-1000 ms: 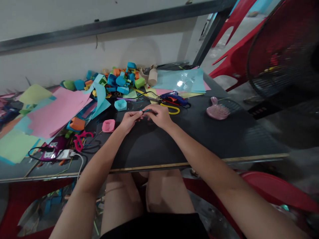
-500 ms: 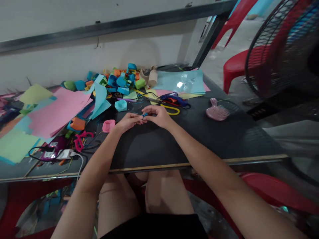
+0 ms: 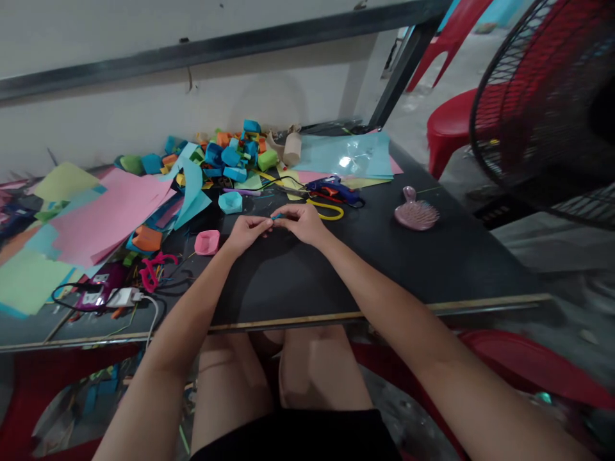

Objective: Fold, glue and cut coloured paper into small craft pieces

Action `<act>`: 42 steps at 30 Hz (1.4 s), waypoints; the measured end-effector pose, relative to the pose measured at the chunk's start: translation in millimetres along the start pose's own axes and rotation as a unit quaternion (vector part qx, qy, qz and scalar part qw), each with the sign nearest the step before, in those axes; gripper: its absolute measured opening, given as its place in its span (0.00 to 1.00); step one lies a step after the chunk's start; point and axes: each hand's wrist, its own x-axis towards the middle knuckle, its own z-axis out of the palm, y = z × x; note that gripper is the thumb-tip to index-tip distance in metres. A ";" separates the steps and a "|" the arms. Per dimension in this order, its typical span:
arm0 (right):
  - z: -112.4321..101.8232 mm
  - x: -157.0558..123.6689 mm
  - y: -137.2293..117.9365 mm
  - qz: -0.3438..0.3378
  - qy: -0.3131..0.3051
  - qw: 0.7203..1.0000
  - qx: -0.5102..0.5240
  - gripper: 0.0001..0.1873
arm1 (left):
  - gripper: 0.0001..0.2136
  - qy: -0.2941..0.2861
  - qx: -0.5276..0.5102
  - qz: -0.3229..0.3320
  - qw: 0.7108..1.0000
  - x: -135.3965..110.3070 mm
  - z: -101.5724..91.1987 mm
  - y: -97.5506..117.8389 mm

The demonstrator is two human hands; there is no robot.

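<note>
Between the fingertips of both hands is a small blue piece (image 3: 276, 217), probably paper, mostly covered by the fingers. My left hand (image 3: 248, 233) pinches it from the left, and my right hand (image 3: 302, 223) grips it from the right. Both hands are just above the dark table (image 3: 283, 288). Left of my left hand sits a small pink paper cup shape (image 3: 207, 242). A light-blue one (image 3: 230, 203) stands behind it. Beyond my right hand lie yellow-handled scissors (image 3: 331, 211) and a blue glue gun (image 3: 335, 189).
A heap of folded coloured paper pieces (image 3: 230, 157) lies against the wall. Pink sheets (image 3: 113, 211) spread on the left, near a purple power strip (image 3: 103, 285) with cables. Light-blue sheets (image 3: 346, 155) lie at the back. A pink hairbrush (image 3: 416, 214) is on the right; a fan (image 3: 542, 115) stands beyond.
The hands stay together on the small blue piece, with the fingers slightly shifted and the piece turned flatter. The whole view has moved a little.
</note>
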 end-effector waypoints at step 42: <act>-8.5 6.6 4.7 0.115 -0.018 0.981 0.155 0.25 | 0.13 0.108 0.029 0.088 0.990 -2.0 15.5 2.3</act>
